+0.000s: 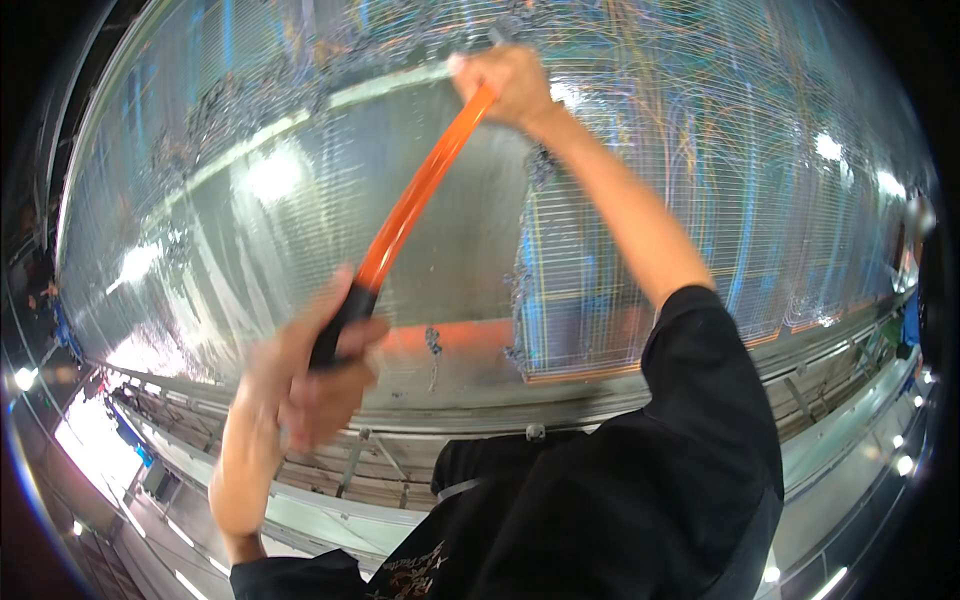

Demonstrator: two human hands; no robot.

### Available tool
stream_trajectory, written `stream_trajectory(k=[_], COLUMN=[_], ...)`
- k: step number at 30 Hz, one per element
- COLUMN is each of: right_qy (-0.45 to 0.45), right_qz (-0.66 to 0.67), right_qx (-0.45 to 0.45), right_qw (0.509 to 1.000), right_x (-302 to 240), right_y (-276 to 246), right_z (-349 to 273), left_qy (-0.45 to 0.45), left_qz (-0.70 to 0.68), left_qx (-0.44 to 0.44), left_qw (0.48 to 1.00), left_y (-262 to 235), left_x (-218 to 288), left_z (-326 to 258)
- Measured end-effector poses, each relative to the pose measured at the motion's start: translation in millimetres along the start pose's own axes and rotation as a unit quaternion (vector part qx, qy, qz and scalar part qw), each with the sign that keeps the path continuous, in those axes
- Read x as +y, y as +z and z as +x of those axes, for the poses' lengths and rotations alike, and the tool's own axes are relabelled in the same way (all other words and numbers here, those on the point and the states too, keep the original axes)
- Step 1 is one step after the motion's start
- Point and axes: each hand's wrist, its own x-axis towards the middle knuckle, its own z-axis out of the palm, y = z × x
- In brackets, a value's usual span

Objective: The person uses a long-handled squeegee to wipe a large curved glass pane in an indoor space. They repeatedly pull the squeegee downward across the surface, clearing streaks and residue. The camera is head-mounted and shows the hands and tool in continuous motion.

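Observation:
My left hand [325, 365], blurred by motion, is wrapped round the black grip of a long orange-handled scraper [425, 190]. My right hand [508, 85] is closed round the far end of its shaft, with the arm stretched forward. Only a small grey bit of the tool's head shows beyond the right fist; its blade is hidden. Under the tool lies a large, shiny panel [455, 235], smooth in the middle. Fine coloured lines in a thin coating [620, 250] cover its right and far parts. Dark, crumpled scrapings [540, 165] cling along the coating's edge.
A loose dark clump of scrapings [433, 342] rests near the panel's close edge. A metal rail [470, 415] runs along that edge, with struts below it. Bright lamp reflections [275, 175] glare off the panel.

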Motion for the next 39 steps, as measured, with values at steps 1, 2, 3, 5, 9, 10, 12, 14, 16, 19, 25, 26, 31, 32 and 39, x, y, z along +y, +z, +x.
stream_trajectory(k=[1, 2, 3, 5, 9, 10, 12, 14, 16, 19, 25, 26, 31, 32, 39], right_qy=[0.005, 0.014, 0.016, 0.028, 0.065, 0.049, 0.025, 0.031, 0.045, 0.073, 0.095, 0.086, 0.063, 0.058, 0.080], right_qz=[-0.021, -0.023, -0.028, -0.015, 0.057, 0.082, 0.083, 0.078, 0.072, 0.096, 0.054, 0.059, 0.081, 0.084, 0.098], right_qx=[-0.013, -0.046, -0.075, -0.140, -0.218, -0.192, -0.195, -0.149, -0.182, -0.171, -0.215, -0.214, -0.165, -0.152, -0.083], right_qw=[1.000, 0.999, 0.997, 0.990, 0.972, 0.977, 0.977, 0.985, 0.980, 0.978, 0.970, 0.971, 0.981, 0.983, 0.989], right_x=[12.9, 16.9, 18.3, -4.8, -125.0, -158.9, -234.1, -305.4, -363.2, -397.9, -375.6, -369.4, -353.7, -348.4, -289.5], right_y=[0.5, 2.6, 6.7, 10.4, 33.1, 45.2, 53.9, 55.2, 36.1, 11.7, -37.9, -40.7, -35.4, -33.0, -3.4], right_z=[9.3, 11.9, 14.6, 4.1, -71.2, -103.2, -159.6, -223.4, -280.8, -329.2, -349.9, -350.0, -337.3, -332.2, -258.4], left_qy=[0.017, 0.034, 0.044, 0.052, 0.051, 0.043, 0.031, 0.011, -0.006, 0.014, -0.010, -0.012, -0.024, -0.021, -0.074], left_qz=[-0.005, -0.004, 0.008, 0.034, -0.038, -0.057, -0.049, 0.009, 0.035, 0.092, 0.079, 0.103, 0.100, 0.113, 0.142], left_qx=[-0.017, -0.044, -0.046, -0.054, -0.077, -0.075, -0.019, 0.038, 0.081, 0.160, 0.143, 0.159, 0.184, 0.213, 0.248], left_qw=[1.000, 0.998, 0.998, 0.997, 0.995, 0.995, 0.998, 0.999, 0.996, 0.983, 0.987, 0.982, 0.978, 0.970, 0.955], left_y=[2.3, -3.9, -12.3, -36.9, -120.8, -153.0, -205.8, -240.1, -260.4, -276.4, -238.6, -228.3, -197.8, -188.9, -78.9], left_x=[12.7, 17.2, 5.6, -21.8, -125.2, -156.7, -223.3, -283.8, -338.8, -390.9, -403.3, -400.3, -380.9, -374.2, -269.5], left_z=[3.8, 8.2, 10.5, 22.7, -7.3, -18.5, -40.2, -57.6, -64.0, -47.8, -18.4, -16.7, -22.5, -24.5, -47.8])
